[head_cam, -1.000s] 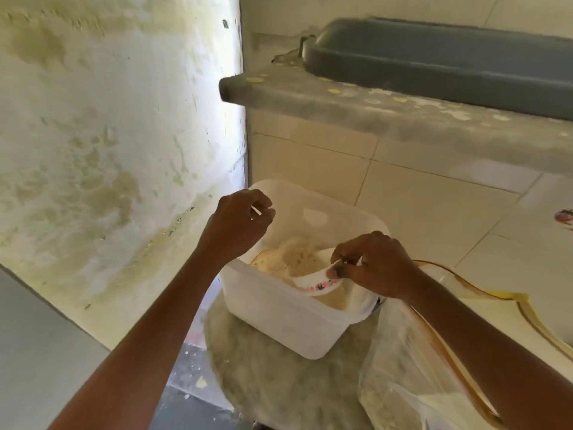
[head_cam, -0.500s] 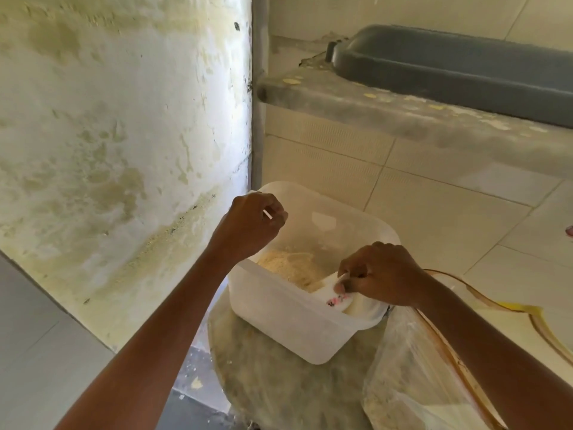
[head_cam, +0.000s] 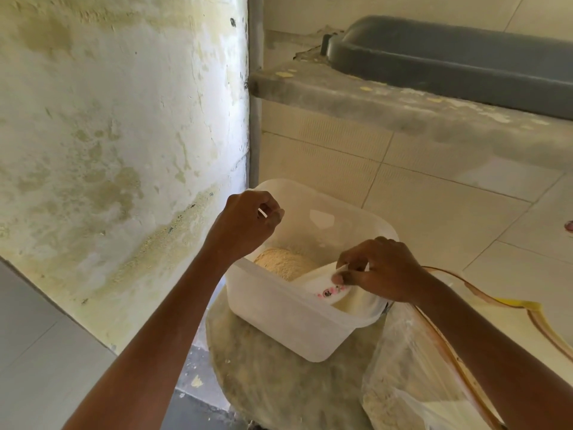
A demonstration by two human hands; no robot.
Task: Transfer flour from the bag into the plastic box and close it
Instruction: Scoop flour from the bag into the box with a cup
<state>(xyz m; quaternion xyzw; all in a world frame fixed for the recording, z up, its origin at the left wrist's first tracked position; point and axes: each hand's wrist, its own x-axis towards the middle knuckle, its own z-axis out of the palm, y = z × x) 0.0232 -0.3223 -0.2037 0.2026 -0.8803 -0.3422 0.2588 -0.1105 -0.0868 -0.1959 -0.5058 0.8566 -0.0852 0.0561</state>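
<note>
A translucent white plastic box [head_cam: 288,324] stands open on a round stone-like top [head_cam: 279,386], with a mound of tan flour [head_cam: 283,263] inside. My left hand [head_cam: 245,225] grips the box's far-left rim. My right hand [head_cam: 381,271] pinches the rim of a small white bowl [head_cam: 322,287] with a pink pattern, tipped inside the box's near-right corner. A clear plastic flour bag [head_cam: 412,377] slumps at the lower right, partly behind my right forearm. No lid is in view.
A stained plaster wall [head_cam: 117,150] rises close on the left. A grey concrete counter [head_cam: 403,100] carries a dark grey basin [head_cam: 449,54] at the back. Cream floor tiles [head_cam: 434,212] lie behind the box. A yellow-brown strap [head_cam: 483,293] curls at the right.
My right hand has carried the bowl lower and toward the box's near-right corner, leaving the flour mound uncovered. My left hand keeps its grip on the rim. The view has drifted left.
</note>
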